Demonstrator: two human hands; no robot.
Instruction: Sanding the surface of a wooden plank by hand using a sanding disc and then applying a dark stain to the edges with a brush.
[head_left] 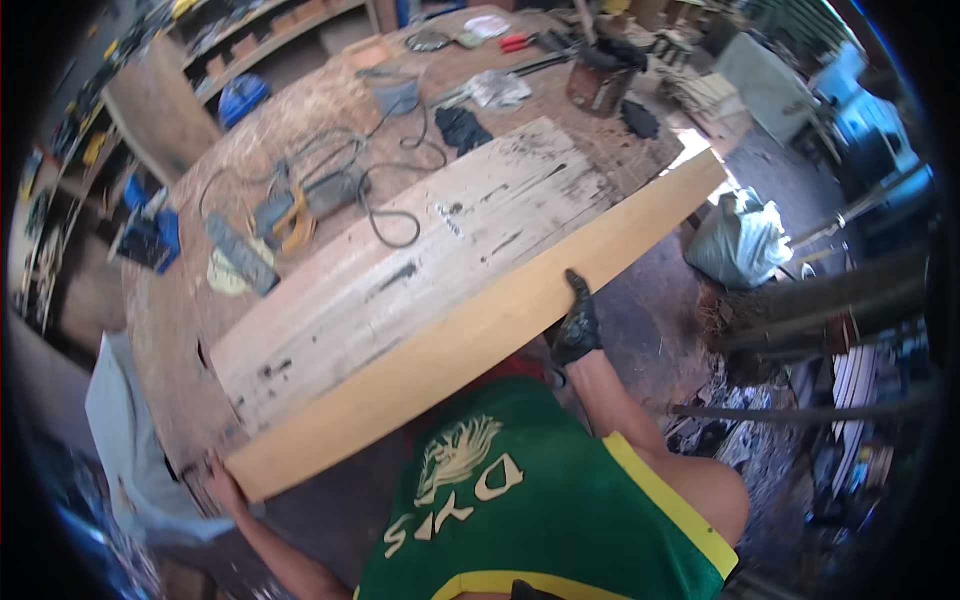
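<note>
A long pale yellow wooden plank (440, 355) lies slanted along the near edge of the worktable (167, 310). My left hand (224, 482), bare, grips its lower left end. My right hand (580, 322), in a black glove, holds its near edge right of the middle, with the thumb on the face and the other fingers mostly hidden. Just beyond the plank is a wider, whitish board (390, 260) with dark smears and streaks.
A yellow-and-grey power tool (295, 215) with cord, a grey block (240, 255), dark cloths (460, 135) and a rusty bucket (598, 90) sit on the table. Shelves (250, 40) stand at upper left. A white sack (740, 240) and a dark log-like object (830, 305) are at right.
</note>
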